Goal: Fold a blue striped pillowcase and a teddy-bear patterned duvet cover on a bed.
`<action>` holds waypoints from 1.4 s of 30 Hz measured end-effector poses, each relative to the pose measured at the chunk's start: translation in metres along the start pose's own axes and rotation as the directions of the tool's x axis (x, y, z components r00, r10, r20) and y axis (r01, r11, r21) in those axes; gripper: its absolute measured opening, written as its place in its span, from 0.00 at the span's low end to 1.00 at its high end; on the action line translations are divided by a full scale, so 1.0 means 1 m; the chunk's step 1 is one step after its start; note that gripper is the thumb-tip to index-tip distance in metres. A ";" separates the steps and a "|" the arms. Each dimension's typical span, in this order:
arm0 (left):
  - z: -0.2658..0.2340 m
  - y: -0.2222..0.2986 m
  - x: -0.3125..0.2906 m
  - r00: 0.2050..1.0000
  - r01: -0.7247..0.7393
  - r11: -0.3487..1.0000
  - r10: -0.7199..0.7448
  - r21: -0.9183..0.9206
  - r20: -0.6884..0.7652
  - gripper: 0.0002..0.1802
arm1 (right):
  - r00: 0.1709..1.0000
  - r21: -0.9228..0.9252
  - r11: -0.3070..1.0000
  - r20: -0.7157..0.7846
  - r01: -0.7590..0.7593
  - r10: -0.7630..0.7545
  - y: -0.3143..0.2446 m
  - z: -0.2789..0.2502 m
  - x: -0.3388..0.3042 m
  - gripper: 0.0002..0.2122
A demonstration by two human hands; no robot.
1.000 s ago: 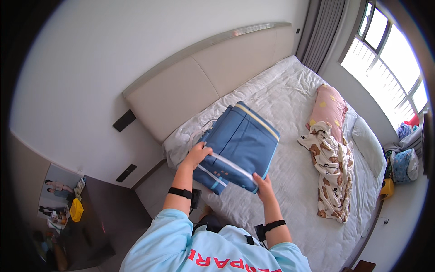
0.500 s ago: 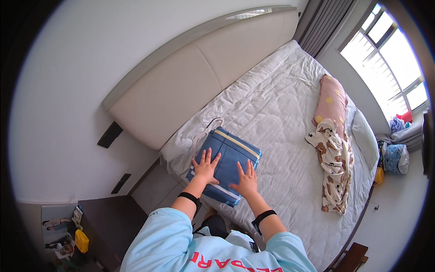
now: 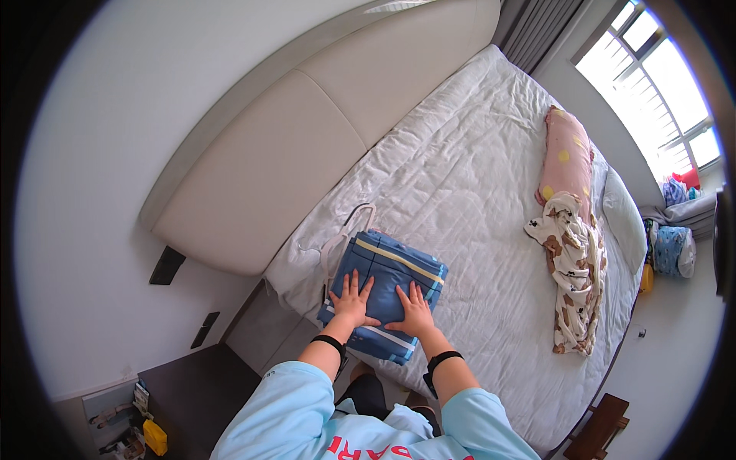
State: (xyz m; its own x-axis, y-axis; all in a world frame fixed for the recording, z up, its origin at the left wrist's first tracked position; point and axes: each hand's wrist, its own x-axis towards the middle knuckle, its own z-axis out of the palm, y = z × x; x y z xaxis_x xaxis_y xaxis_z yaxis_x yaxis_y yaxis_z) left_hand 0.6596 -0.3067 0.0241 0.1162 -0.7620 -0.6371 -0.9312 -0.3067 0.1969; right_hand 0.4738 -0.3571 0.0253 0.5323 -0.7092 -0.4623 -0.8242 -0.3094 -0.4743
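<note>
A neatly folded blue cloth (image 3: 395, 268) with pale and cream stripes lies at the near edge of the bed. On top of it my left hand (image 3: 353, 303) rests flat, fingers spread, over the left part. My right hand (image 3: 414, 310) presses on it further right, fingers also apart. The two thumbs point toward each other with a small gap between them. White hangers (image 3: 331, 253) lie beside the cloth's left side, partly hidden by it.
A white quilted sheet covers the bed (image 3: 475, 192). A pink pillow (image 3: 566, 157) and a crumpled brown-and-white patterned cloth (image 3: 571, 268) lie at its right side. The beige headboard (image 3: 307, 130) runs along the wall. A dark cabinet (image 3: 203, 391) stands at lower left, a wooden stool (image 3: 599, 425) at lower right.
My right hand has shifted slightly left and down on the folded cloth, nearer my left hand. The view has moved a little, showing more of the hangers.
</note>
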 end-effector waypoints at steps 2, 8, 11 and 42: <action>0.001 0.009 0.006 0.999 0.034 0.999 -0.034 0.025 0.025 0.67 | 1.000 0.022 1.000 0.006 -0.006 0.006 0.015 0.005 0.007 0.52; 0.012 0.006 0.025 0.997 0.064 0.997 -0.065 0.035 0.047 0.68 | 0.997 0.008 0.999 0.061 -0.044 0.044 0.019 0.016 0.026 0.53; 0.012 0.006 0.026 0.996 0.066 0.997 -0.068 0.034 0.062 0.68 | 0.997 0.006 0.998 0.057 -0.054 0.054 0.018 0.019 0.025 0.53; 0.059 0.077 -0.066 0.934 0.227 0.974 -0.225 -0.024 -0.278 0.49 | 0.918 0.144 0.926 0.251 -0.349 0.307 0.197 0.055 -0.229 0.23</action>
State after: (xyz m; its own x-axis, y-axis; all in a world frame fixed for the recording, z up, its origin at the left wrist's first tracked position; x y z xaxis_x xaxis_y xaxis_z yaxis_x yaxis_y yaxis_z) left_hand 0.5602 -0.2465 0.0373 0.4138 -0.8012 -0.4323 -0.8720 -0.4852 0.0645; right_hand 0.1998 -0.2208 -0.0030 0.2843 -0.5870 -0.7580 -0.9212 0.0518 -0.3856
